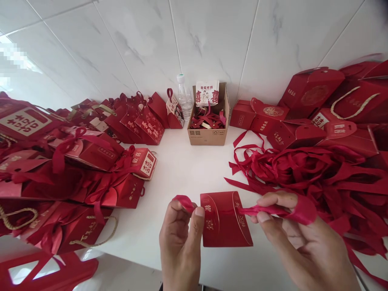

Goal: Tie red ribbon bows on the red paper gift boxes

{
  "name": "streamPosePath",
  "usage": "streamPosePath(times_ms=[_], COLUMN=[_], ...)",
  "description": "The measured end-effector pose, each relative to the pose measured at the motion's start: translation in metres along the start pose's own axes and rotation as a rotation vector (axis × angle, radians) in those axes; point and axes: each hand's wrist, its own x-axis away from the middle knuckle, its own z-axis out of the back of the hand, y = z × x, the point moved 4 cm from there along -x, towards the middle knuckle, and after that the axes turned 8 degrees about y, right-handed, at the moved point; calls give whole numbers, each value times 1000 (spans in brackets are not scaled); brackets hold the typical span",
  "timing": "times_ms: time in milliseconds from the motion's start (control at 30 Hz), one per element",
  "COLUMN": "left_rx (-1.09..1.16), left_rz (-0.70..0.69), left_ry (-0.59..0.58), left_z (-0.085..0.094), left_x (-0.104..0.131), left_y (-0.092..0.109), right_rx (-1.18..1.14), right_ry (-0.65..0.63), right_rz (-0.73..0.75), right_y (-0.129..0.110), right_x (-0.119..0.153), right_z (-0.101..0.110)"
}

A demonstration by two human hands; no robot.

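Between my hands, over the near edge of the white table, is a red gift box (226, 234) with gold lettering and curved flaps. A dark pink ribbon (251, 210) runs across its front. My left hand (182, 238) pinches the ribbon's left end between thumb and fingers at the box's left edge. On the other side my right hand (300, 234) grips the ribbon's right part, with a loop of it passing over the fingers. The ribbon looks stretched between both hands. How it passes through the box is hidden.
To the right lies a heap of loose red ribbons (303, 169), with red boxes (315, 91) behind it. A small cardboard carton (207, 137) and a clear plastic bottle (184, 97) stand by the tiled wall. Many ribbon-tied boxes (87, 151) are piled at left, above a red stool (75, 270).
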Motion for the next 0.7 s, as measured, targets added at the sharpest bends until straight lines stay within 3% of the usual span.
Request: streamPosePath(times_ms=[133, 267, 500, 700], left_rx=[-15, -6, 89, 210], left_rz=[106, 167, 135, 280], left_ry=[-42, -11, 28, -193], left_z=[-3, 5, 3, -7], left_x=[4, 6, 5, 1], left_y=[1, 0, 6, 8], right_rx=[10, -33, -69, -73], right_ry=[-22, -55, 17, -41], right_rz=[-162, -330, -303, -246], right_y=[2, 13, 4, -6], right_x=[7, 15, 8, 3], right_z=[-2, 2, 4, -3])
